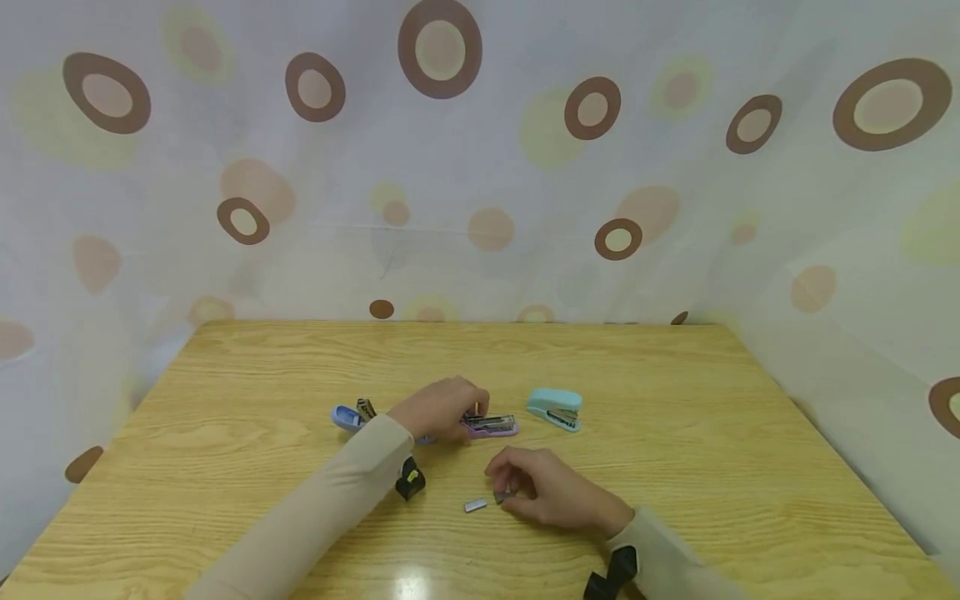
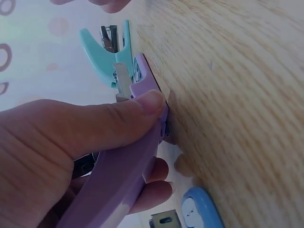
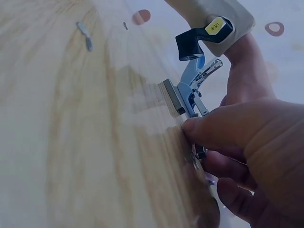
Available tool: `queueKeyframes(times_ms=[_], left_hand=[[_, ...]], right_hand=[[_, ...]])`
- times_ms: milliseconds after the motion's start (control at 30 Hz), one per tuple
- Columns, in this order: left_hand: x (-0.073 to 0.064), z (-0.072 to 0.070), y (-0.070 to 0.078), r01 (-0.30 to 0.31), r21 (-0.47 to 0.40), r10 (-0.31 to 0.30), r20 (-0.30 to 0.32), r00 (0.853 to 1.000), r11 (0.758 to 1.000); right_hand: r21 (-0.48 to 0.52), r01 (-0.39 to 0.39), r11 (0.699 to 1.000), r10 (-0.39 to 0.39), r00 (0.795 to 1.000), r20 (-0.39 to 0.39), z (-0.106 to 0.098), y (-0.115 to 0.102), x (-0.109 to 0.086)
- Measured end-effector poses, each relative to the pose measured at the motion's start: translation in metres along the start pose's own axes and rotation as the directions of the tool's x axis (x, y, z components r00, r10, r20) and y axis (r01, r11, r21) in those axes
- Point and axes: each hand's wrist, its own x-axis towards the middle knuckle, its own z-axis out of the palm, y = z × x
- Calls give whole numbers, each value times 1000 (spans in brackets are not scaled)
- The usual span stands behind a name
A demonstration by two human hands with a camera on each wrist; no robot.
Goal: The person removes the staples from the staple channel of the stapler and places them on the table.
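A purple stapler (image 1: 491,427), swung wide with its metal magazine showing, lies under my left hand (image 1: 442,407). In the left wrist view my thumb presses along the purple stapler (image 2: 118,178) while the fingers curl round its far side. Lower right, my right hand (image 1: 558,493) pinches a small strip of staples (image 1: 502,497) between thumb and fingers at the tabletop. Another staple strip (image 1: 476,505) lies just left of those fingertips, and the right wrist view shows that loose strip (image 3: 173,96) close to the thumb.
A light blue stapler (image 1: 347,418), spread open, lies partly behind the left wrist. To the right of the purple stapler stands a teal stapler (image 1: 555,407). The wooden table (image 1: 675,467) meets a patterned cloth (image 1: 480,275) at its back edge.
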Motion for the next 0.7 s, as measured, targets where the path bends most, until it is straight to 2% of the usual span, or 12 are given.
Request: queueKeyframes(times_ms=[300,467,600,700], left_hand=[[-1,1,-4,20,-36,-20,-1,1000,999],[-3,-4,0,47,-75,-47,2,999,996],[-3,-7,5,89,-102,-86,35,996,991],[-1,-9,9,122,-102,-117,56,992,987]], right_hand=[[-7,16,1000,-16,1000,-5,2,-1,1],[2,8,1000,-8,1000,-25,-2,0,2],[-58,24,998,-31,991,-134,-7,3,0],[-121,29,992,-61,962,-267,-12,7,-3]])
